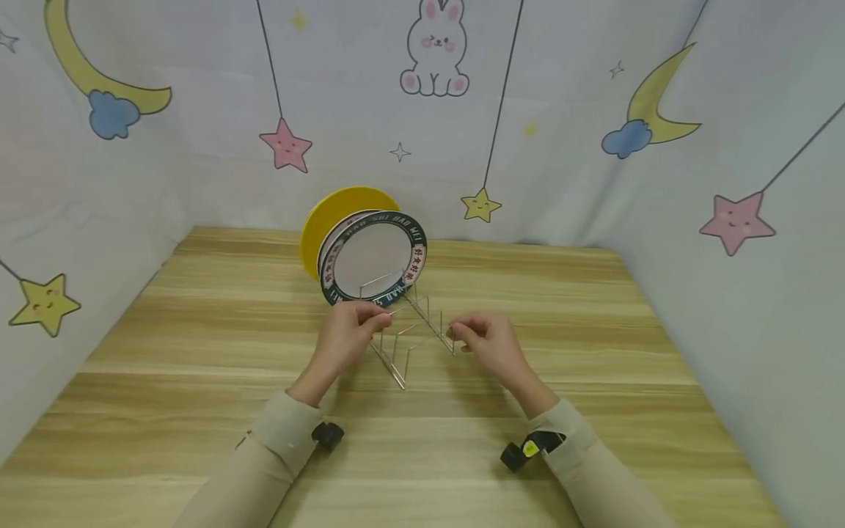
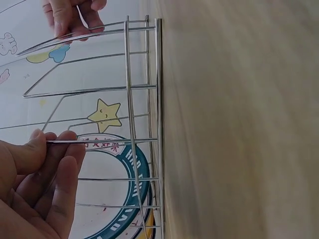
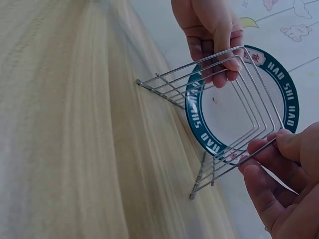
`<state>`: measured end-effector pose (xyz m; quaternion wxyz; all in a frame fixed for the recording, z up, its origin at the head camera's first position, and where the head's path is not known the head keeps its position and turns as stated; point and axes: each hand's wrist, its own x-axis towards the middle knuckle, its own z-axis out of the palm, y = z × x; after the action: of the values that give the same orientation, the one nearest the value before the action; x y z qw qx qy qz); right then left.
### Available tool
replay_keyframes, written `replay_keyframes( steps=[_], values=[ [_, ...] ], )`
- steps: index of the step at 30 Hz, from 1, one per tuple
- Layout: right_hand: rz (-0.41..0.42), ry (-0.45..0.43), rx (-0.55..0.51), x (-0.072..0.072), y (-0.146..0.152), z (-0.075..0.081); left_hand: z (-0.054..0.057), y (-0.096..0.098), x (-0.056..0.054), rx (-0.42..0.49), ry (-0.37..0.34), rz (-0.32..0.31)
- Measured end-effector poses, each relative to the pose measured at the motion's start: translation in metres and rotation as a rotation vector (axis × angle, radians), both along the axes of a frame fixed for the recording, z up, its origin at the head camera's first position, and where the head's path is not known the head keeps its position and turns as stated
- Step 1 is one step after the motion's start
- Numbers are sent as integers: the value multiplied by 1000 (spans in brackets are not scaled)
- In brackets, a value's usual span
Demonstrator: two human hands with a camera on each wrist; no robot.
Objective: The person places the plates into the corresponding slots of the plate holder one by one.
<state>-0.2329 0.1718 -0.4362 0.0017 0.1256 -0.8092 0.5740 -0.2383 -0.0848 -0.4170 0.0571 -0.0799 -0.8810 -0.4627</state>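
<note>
A silver wire dish rack [image 1: 389, 367] stands on the table with round plates upright in its far part. The front plate [image 1: 371, 257] is white with a dark green lettered rim, a similar one shows behind it, and a yellow plate [image 1: 330, 216] leans at the back. My left hand [image 1: 345, 334] pinches a wire on the rack's left side between thumb and fingers. On the right, my right hand [image 1: 490, 343] pinches a wire at the near end. Both grips show in the right wrist view, where the rack's bent wires [image 3: 254, 82] run between the hands.
The wood-grain table [image 1: 198, 330] spreads around the rack. White cloth walls [image 1: 561, 183] printed with stars, moons and a rabbit enclose the back and sides. A black wrist camera [image 1: 328, 436] sits at the left cuff, another [image 1: 513, 457] at the right.
</note>
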Motion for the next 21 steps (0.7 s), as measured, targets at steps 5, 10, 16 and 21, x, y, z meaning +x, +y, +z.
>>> replay_keyframes(
  steps=[5, 10, 16, 21],
  values=[
    [31, -7, -1, 10, 1, -2, -2, -1, -1, 1, -22, 3],
    [47, -22, -3, 17, -1, -3, -2, -1, -3, -3, -27, 2],
    [65, -42, -4, 23, -2, -3, -2, 0, -6, -29, -23, 4],
    [74, -54, 4, 27, 0, -4, -2, 3, -10, -42, -8, -7]
  ],
)
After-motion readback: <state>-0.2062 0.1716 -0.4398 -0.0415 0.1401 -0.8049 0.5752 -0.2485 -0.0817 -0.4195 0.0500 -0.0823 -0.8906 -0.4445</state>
